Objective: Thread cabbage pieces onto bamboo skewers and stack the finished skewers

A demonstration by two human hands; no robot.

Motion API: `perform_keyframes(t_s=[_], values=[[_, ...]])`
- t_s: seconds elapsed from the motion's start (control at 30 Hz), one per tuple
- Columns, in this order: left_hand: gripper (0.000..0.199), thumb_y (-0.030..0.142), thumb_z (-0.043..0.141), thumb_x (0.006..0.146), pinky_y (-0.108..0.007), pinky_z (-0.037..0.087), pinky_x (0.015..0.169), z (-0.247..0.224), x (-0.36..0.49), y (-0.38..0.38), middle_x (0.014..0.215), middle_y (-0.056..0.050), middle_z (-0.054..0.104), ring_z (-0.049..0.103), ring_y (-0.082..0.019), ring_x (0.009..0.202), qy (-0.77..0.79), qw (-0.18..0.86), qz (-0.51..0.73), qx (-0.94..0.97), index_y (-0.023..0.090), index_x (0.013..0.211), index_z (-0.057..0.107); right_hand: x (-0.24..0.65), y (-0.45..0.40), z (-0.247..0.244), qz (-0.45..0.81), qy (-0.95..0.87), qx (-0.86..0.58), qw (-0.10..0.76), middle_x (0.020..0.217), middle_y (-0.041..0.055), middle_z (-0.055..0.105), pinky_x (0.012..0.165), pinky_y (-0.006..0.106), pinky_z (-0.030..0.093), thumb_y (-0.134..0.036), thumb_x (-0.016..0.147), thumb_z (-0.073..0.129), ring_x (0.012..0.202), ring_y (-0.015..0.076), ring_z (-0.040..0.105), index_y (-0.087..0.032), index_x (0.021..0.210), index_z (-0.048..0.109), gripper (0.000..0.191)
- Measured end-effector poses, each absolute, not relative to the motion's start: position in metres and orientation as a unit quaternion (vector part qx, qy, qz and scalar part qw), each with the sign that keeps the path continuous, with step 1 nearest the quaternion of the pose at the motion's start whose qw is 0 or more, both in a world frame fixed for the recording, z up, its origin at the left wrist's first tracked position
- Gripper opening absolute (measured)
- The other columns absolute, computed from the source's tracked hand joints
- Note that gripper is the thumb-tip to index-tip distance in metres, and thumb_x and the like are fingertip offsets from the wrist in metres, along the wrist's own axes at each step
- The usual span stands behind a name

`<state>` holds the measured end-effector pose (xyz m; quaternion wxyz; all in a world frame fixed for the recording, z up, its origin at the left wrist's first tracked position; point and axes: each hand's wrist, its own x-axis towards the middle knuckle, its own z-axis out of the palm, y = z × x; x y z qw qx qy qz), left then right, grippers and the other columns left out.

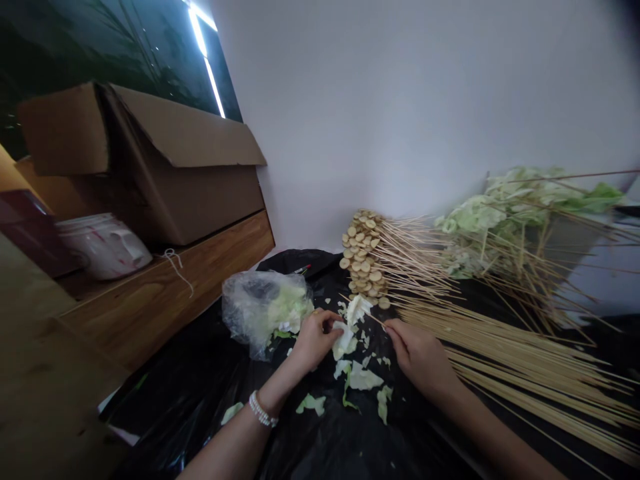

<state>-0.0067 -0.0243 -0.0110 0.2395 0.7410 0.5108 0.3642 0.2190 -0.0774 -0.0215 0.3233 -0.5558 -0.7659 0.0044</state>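
Observation:
My right hand (417,353) grips a thin wooden skewer (375,319) that points up and to the left. A pale cabbage piece (358,309) is threaded near its far end. My left hand (316,337), with a beaded bracelet at the wrist, pinches another cabbage leaf piece (344,340) just below the threaded one. Torn cabbage scraps (364,377) lie on the black plastic sheet (320,447) between and below my hands. Behind my left hand sits a clear plastic bag (245,310) with more cabbage in it.
Skewered round slices (363,257) are stacked against the wall. Bare skewers (520,353) lie at the right, with a pile of cabbage skewers (505,213) behind them. On a wooden ledge (200,273) at the left stand a cardboard box (200,193) and a white jar (107,247).

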Motion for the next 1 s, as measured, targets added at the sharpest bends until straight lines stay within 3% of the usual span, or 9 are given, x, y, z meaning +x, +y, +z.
perform_keyframes(t_s=[0.17, 0.5, 1.0], values=[[0.008, 0.022, 0.061, 0.071, -0.025, 0.04, 0.063, -0.011, -0.008, -0.022, 0.073, 0.0, 0.061, 0.054, -0.015, 0.067, 0.508, 0.25, 0.443, 0.695, 0.019, 0.078, 0.061, 0.219, -0.079, -0.02, 0.016, -0.766, -0.549, 0.336, 0.088, 0.0036, 0.069, 0.072, 0.027, 0.044, -0.031, 0.098, 0.031, 0.079, 0.0167, 0.064, -0.021, 0.096, 0.061, 0.032], [0.019, 0.026, 0.066, 0.071, -0.028, 0.046, 0.076, -0.012, -0.011, -0.012, 0.083, -0.002, 0.062, 0.06, -0.017, 0.079, 0.47, 0.32, 0.584, 0.579, 0.018, 0.084, 0.055, 0.214, -0.08, -0.024, 0.045, -0.798, -0.516, 0.308, 0.088, 0.0038, 0.068, 0.072, 0.025, 0.044, -0.031, 0.098, 0.03, 0.08, 0.0157, 0.065, -0.022, 0.097, 0.062, 0.033], [0.019, 0.027, 0.067, 0.072, -0.023, 0.046, 0.066, -0.008, -0.001, -0.023, 0.082, -0.001, 0.059, 0.058, -0.015, 0.078, 0.465, 0.337, 0.564, 0.593, 0.018, 0.084, 0.054, 0.21, -0.081, -0.028, 0.066, -0.789, -0.536, 0.292, 0.085, 0.0032, 0.068, 0.071, 0.024, 0.041, -0.029, 0.098, 0.031, 0.079, 0.0157, 0.064, -0.021, 0.092, 0.061, 0.032]])
